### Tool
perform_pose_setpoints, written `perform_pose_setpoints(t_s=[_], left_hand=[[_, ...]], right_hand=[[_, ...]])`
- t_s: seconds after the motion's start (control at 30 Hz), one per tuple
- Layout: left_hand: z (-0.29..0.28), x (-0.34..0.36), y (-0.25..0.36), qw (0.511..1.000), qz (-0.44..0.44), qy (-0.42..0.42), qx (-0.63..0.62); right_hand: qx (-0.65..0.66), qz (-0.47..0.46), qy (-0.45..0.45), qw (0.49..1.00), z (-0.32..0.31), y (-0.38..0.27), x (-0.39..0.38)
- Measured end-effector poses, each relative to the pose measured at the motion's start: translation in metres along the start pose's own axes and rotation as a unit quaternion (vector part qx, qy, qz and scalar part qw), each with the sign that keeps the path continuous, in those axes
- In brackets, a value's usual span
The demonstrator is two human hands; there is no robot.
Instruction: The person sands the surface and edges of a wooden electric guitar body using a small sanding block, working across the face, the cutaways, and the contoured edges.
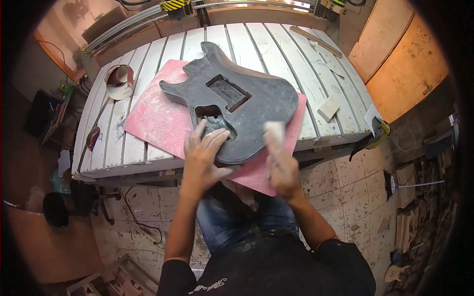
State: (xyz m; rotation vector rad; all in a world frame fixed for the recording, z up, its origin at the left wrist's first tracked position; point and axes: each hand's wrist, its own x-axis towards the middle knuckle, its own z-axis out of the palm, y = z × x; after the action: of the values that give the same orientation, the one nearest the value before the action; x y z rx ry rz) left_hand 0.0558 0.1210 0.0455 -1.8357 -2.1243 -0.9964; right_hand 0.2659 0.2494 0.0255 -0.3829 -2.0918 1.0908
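A dark grey electric guitar body (261, 103), with two horns and recessed cavities, lies face-up or back-up, I cannot tell which, on a pink board (153, 113) dusted white. My left hand (202, 158) rests with fingers spread on the body's lower left, by the smaller cavity, its thumb at the lower edge. My right hand (281, 167), slightly blurred, grips a pale block (274, 129) at the body's lower right edge. The pink board sits on a white slatted bench (321, 84).
On the bench are a sandpaper roll (118, 79), a second pale block (328, 108) and a wooden strip (313, 39). A yellow-and-dark cloth (379, 130) hangs at the right corner. A rail (133, 29) runs behind. Cables and a wooden frame (113, 276) are on the floor.
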Motion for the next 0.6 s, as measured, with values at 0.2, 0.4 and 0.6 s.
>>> perform_pose_setpoints(t_s=[0.2,0.4,0.6], left_hand=[[0.017,0.000,-0.023,0.998,0.045,0.015,-0.045],[0.046,0.010,0.023,0.997,-0.018,0.075,-0.019],[0.080,0.015,0.056,0.987,-0.050,0.105,0.106]], right_hand=[[-0.113,-0.071,-0.058,0.989,0.023,-0.010,-0.015],[-0.051,-0.111,-0.028,0.992,0.015,0.006,-0.023],[0.048,0.081,0.013,0.995,0.005,-0.009,-0.021]])
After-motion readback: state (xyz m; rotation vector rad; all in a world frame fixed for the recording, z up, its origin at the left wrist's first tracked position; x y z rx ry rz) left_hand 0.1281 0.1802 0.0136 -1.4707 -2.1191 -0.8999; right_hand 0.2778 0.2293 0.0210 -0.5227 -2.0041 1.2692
